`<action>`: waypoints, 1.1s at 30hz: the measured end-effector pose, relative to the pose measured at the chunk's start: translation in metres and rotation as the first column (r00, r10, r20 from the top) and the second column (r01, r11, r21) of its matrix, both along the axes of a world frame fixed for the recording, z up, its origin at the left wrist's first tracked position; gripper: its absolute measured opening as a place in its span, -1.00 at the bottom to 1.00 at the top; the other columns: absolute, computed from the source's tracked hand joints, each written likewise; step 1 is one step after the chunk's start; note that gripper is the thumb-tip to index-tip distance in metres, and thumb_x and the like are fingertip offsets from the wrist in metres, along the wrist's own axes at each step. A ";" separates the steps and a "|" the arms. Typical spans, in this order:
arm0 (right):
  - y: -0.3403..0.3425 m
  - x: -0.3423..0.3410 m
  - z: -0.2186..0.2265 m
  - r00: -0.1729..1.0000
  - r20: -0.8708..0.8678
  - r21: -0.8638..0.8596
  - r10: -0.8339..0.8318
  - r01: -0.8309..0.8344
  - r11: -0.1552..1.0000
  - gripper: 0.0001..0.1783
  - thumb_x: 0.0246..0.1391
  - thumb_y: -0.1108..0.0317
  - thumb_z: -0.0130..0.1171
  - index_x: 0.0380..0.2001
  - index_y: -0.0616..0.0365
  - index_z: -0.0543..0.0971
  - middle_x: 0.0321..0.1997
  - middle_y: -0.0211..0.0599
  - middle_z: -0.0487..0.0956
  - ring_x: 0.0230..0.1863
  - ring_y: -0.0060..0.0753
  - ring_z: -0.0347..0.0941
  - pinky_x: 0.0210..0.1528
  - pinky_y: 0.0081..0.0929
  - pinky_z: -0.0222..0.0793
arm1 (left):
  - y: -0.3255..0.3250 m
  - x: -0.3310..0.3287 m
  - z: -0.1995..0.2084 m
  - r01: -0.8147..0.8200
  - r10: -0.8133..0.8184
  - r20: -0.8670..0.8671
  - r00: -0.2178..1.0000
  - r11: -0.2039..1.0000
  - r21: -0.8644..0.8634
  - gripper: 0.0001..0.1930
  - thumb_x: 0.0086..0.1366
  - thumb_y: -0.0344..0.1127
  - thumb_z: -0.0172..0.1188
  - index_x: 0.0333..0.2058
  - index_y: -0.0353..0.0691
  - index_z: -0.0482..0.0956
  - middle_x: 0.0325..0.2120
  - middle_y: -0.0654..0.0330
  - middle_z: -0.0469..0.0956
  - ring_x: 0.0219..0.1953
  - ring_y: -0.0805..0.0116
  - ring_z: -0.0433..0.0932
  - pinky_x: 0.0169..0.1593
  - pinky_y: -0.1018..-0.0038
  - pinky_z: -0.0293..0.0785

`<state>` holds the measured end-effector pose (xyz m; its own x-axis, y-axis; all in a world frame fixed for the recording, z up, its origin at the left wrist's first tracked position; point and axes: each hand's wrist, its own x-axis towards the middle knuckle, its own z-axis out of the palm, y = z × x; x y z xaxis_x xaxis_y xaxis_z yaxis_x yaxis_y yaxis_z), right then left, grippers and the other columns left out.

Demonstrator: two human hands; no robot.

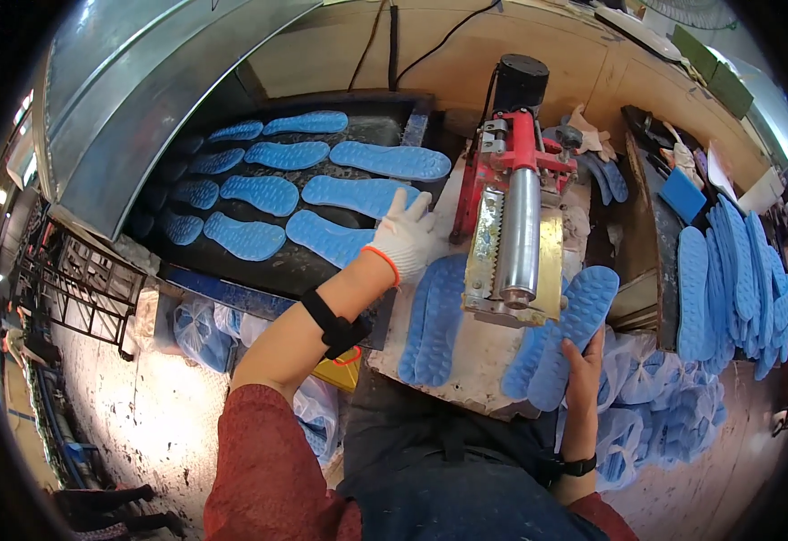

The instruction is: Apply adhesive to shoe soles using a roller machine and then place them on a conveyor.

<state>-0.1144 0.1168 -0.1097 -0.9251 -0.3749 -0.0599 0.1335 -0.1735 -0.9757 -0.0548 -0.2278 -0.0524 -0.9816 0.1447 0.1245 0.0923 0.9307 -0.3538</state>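
A: We count eleven blue soles (263, 192) lying flat on the dark conveyor belt (232, 261), in rough rows running under the metal hood (160, 81). Two more soles (432, 317) lie side by side on the worktable (466, 361), left of the machine.

B: We confirm. The left hand (403, 234), in a white glove with an orange cuff, rests open and flat, fingers spread, at the belt's near edge, touching the nearest sole; it closes on nothing. The right hand (583, 365), bare, holds the lower end of a sole (567, 334), fingers wrapped around it; a second sole lies just beside.

A: The red roller machine (516, 225) with its steel cylinder stands between the two hands. We note a large stack of soles (737, 279) on edge at the right; we cannot count them.

B: Clear bags of soles (673, 406) sit below that stack, more bags (200, 329) at left. The tabletop is worn and stained; a plywood wall (520, 36) lies behind, concrete floor (151, 406) below.
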 end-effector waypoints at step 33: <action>-0.041 -0.040 0.063 0.551 -0.830 0.105 -0.085 0.304 0.947 -0.70 0.13 0.54 -0.01 -0.04 0.22 0.46 -0.29 -0.31 0.49 -0.32 -0.52 0.38 -0.25 -0.56 0.33 | 0.077 -0.024 0.039 0.380 0.134 -0.417 0.899 0.236 0.894 -0.44 0.32 -0.24 -0.18 0.23 -0.38 0.00 0.23 -0.19 0.00 0.31 -0.07 -0.08 0.32 0.33 -0.18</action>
<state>-0.1544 0.0756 -0.0466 -0.6700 -0.2575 0.6963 -0.7378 0.1272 -0.6629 -0.0784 -0.1512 -0.0134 -0.8001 -0.2171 0.5592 0.3596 0.5726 0.7367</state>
